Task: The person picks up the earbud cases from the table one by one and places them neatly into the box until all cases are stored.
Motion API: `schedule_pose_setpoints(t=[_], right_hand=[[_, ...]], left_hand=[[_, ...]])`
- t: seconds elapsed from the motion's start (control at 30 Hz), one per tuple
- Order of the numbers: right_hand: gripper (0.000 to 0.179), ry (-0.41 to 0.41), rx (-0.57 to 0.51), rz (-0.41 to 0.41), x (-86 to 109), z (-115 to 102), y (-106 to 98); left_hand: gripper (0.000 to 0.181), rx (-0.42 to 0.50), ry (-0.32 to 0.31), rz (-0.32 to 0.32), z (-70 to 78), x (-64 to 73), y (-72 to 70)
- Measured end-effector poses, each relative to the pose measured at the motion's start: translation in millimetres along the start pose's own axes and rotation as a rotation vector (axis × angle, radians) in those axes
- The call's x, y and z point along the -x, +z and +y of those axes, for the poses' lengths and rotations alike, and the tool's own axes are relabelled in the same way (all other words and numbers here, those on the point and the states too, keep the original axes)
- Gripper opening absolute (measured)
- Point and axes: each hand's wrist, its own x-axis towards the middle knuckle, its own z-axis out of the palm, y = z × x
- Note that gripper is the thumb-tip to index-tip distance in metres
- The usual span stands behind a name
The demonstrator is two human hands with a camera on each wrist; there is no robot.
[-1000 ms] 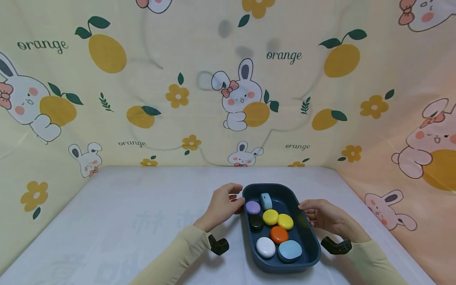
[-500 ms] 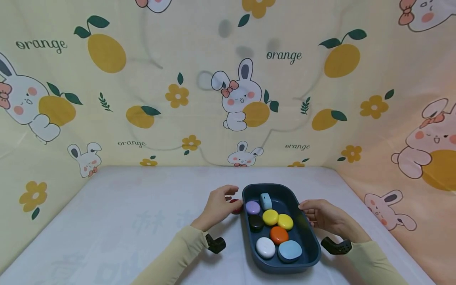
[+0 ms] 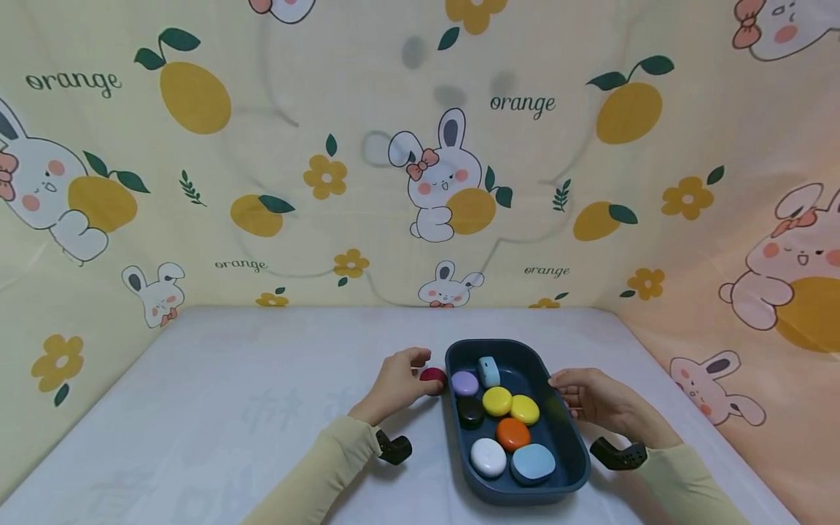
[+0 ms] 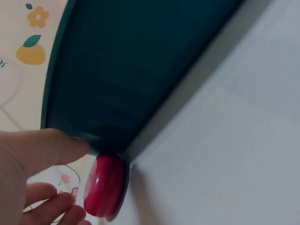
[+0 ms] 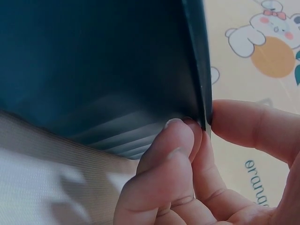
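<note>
A deep dark-blue tray (image 3: 525,498) with rounded corners stands on the white table. Against the outside of its left wall is a glossy red rounded piece (image 4: 107,185), resting on the table. My left hand (image 3: 391,380) is just left of that piece, thumb and fingers spread apart; in the left wrist view the fingertips are right beside it. My right hand (image 3: 607,402) pinches the tray's right rim, thumb on one side and curled fingers on the other, as the right wrist view shows.
Inside the tray lie purple (image 3: 465,383), black (image 3: 470,412), orange (image 3: 513,434) and white (image 3: 488,458) rounded pieces, two yellow ones (image 3: 497,401) and two light-blue ones (image 3: 533,464). A printed cloth (image 3: 282,109) rises behind the table.
My left hand has drawn back leftward and a little nearer, loosening from the red piece, which shows more now. My right hand stays at the tray's rim.
</note>
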Motion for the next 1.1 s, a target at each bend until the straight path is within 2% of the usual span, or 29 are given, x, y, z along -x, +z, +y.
schedule_pose_setpoints(t=[0.33,0.63,0.83,1.1], right_hand=[[0.014,-0.003,-0.001,-0.014,-1.5,-0.1,0.2],[0.014,0.002,-0.005,0.008,-3.4,2.1,-0.4],[0.014,-0.007,-0.007,-0.003,-3.3,2.6,-0.8],[0.013,-0.012,-0.005,-0.021,-2.0,2.2,-1.3]], left_hand=[[0.065,-0.067,0.031,-0.037,-7.8,-1.5,0.5],[0.067,-0.078,-0.004,-0.079,-9.6,-5.9,1.0],[0.061,-0.106,0.004,-0.08,-8.7,-4.9,3.1],[0.056,-0.127,0.05,-0.066,-8.4,-3.1,6.0]])
